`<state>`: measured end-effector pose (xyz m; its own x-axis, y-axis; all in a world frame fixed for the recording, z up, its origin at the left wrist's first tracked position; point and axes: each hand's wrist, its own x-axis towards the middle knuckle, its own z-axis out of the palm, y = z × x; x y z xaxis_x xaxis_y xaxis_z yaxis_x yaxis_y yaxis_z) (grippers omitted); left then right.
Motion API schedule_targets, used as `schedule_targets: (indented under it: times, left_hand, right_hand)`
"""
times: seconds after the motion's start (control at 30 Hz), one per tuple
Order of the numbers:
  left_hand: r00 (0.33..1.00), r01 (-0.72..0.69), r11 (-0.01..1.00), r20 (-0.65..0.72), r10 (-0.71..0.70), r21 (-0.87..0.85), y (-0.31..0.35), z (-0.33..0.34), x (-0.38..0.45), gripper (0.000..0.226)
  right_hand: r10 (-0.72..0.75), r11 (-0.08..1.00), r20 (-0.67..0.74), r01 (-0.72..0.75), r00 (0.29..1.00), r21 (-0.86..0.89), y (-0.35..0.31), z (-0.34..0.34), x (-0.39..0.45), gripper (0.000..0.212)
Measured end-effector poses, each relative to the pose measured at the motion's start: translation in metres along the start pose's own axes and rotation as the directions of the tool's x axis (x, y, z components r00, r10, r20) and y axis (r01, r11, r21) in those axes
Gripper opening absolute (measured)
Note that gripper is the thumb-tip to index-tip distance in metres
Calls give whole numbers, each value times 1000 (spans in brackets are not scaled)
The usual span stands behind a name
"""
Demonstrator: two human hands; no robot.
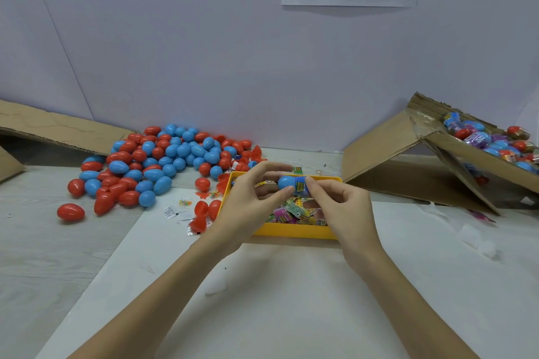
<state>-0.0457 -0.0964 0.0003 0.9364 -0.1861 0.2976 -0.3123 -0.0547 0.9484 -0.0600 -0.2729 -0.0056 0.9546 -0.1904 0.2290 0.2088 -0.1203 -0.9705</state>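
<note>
A blue plastic egg (286, 182) with a printed wrapper band around its right half hangs above the yellow tray (291, 231). My left hand (250, 204) pinches its blue left end between thumb and fingers. My right hand (338, 202) pinches the wrapper on its right end. The tray holds several small colourful packets (294, 211); my hands hide part of them.
A heap of red and blue eggs (163, 160) lies at the back left, with open red halves (204, 213) near the tray. Cardboard flaps (58, 128) lie far left. A tilted cardboard box (455, 154) at the right holds wrapped eggs (490, 140). A white sheet (277, 285) covers the near table.
</note>
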Motion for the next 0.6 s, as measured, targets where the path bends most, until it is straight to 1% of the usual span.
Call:
schedule_targets:
  times: [0.07,0.13,0.27,0.4,0.5,0.6]
  left_hand:
    - [999,-8,1000,-35,7,-22,0,1,1,35]
    - [999,-14,998,-53,10,-64,0,1,1,34]
    - [999,-32,997,-46,28,-74,0,0,2,29]
    - [998,-41,998,-50,38,-52,0,0,2,28]
    - [998,-30,998,-63,26,-62,0,0,3,28]
    - [998,-19,998,-68,15,-67,0,1,3,31]
  right_hand:
    - [10,998,25,-11,1000,57,-2,3,-1,14]
    - [15,994,35,-18,999,103,-3,4,-1,15]
    - [46,970,60,-59,997,236,-3,4,-2,12]
    - [-3,973,33,-5,999,230,-4,5,-3,15]
    - [-39,986,21,35,999,163,-5,4,-3,19]
    - [-60,986,13,57,998,153,-6,3,-3,20]
